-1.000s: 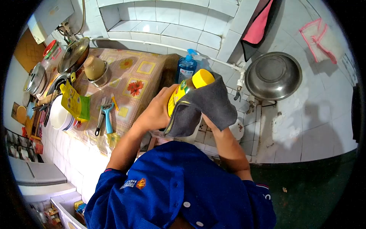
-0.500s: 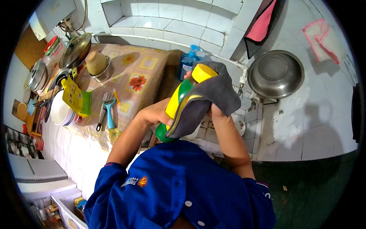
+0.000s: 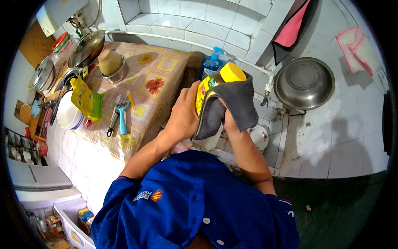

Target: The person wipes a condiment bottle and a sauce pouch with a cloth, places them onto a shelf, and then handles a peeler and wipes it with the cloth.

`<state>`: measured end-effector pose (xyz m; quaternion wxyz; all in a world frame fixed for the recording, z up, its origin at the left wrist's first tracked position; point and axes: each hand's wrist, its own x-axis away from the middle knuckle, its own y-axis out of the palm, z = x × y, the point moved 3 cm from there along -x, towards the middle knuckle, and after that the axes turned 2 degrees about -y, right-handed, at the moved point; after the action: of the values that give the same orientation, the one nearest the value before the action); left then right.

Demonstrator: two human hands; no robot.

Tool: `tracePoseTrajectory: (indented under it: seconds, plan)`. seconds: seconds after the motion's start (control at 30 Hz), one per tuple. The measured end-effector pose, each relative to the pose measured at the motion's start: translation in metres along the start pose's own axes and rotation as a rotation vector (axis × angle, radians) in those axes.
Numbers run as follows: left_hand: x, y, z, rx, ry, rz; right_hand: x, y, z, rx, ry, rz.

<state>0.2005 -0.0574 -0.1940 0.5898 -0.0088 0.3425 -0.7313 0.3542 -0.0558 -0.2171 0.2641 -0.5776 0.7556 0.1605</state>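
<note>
The left hand (image 3: 185, 113) curls round the bottle (image 3: 208, 85), seemingly steadying it, while the right hand (image 3: 233, 123), fingers partly hidden, pinches the cloth (image 3: 238, 99) against it, probably for close contact. The bottle tilts between them, above and beyond the tabletop's (image 3: 163, 101) right edge; a peeler (image 3: 123, 117) lies near the front edge.

Bottle (image 3: 210, 84) partly hidden behind grey cloth (image 3: 239, 97)

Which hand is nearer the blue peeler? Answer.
Left: the left hand grips the bottle, right of the blue peeler; the right hand, holding the grey cloth, is farther right.
</note>
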Motion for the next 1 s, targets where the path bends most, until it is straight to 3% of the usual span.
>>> tracePoseTrajectory:
  seconds: [0.07,0.13,0.2,0.23,0.27,0.33,0.4,0.47,0.5,0.57,0.63,0.7,0.8,0.93,1.0]
  plan:
    - [0.0,0.001,0.002,0.003,0.028,0.042,-0.006,-0.008,0.002,-0.028,-0.031,0.003]
    - [0.0,-0.002,-0.003,0.009,0.045,0.021,-0.008,-0.017,0.01,-0.293,0.088,0.053]
    - [-0.002,0.0,-0.02,0.382,-0.006,-0.198,-0.007,-0.023,0.02,-0.749,0.276,0.105]
    - [-0.004,0.004,-0.023,0.624,-0.098,-0.263,-0.008,-0.026,0.023,-0.786,0.245,0.059]
    - [-0.002,0.006,-0.028,0.624,-0.101,-0.261,-0.01,-0.028,0.026,-0.821,0.213,0.013]
    - [0.003,0.017,-0.037,0.743,-0.25,-0.535,-0.01,-0.023,0.015,-0.815,0.211,0.032]
    - [0.006,0.021,-0.037,0.726,-0.223,-0.458,-0.009,-0.024,0.015,-0.809,0.209,0.055]
    - [0.005,0.018,-0.039,0.427,-0.236,-0.207,0.0,-0.027,0.044,-0.752,0.295,0.074]
    - [0.002,0.012,-0.024,0.254,-0.218,-0.068,-0.001,-0.027,0.045,-0.512,0.195,0.036]
    - [-0.002,0.006,-0.012,0.084,-0.205,-0.014,-0.002,-0.026,0.048,-0.005,0.002,0.032]
    - [-0.004,0.005,-0.009,-0.134,-0.134,0.077,-0.01,-0.025,0.044,0.071,0.012,0.05]
    - [-0.006,0.003,-0.007,-0.039,-0.088,0.002,-0.016,-0.022,0.043,-0.355,0.291,0.212]
    - [-0.011,0.007,-0.015,0.222,-0.03,-0.151,-0.031,-0.025,0.006,-0.595,0.392,0.182]
    - [-0.015,0.018,-0.025,0.347,0.061,-0.179,-0.033,-0.023,0.018,-0.656,0.333,0.207]
    - [-0.012,0.02,-0.023,0.226,0.023,-0.086,-0.023,-0.017,0.022,-0.618,0.569,0.38]
